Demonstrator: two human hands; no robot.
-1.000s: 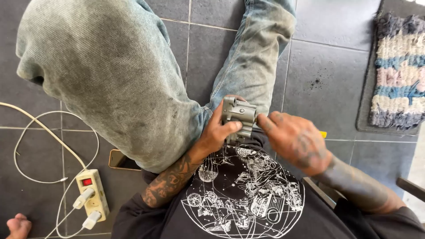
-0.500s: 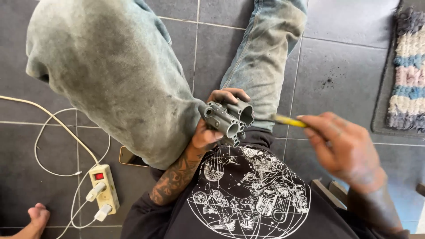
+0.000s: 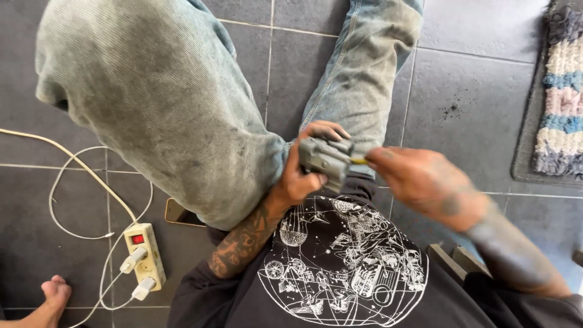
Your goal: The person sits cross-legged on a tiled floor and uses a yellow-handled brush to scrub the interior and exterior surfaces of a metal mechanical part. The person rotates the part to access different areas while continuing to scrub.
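Grey metal part (image 3: 325, 159) held above lap, just beside jeans-clad knee (image 3: 182, 115). Left hand (image 3: 303, 176) fingers clamped around part. Right hand (image 3: 425, 182) fingers pinched on yellow-tipped tool (image 3: 358, 161) touching part. Power strip (image 3: 144, 255) well left of part, on tiled floor (image 3: 473, 91).

Dull grey cast-metal part (image 3: 325, 159); faded, grimy denim jeans (image 3: 164, 103); matt floor tiles (image 3: 467, 91); woolly rug (image 3: 562, 91).

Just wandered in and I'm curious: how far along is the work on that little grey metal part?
Done: nothing clearly finished shows. In hand: the left hand grips the grey metal part above the lap, while the right hand pushes a yellow-handled tool against its side. Left: the part looks bare, with no loose pieces in view.
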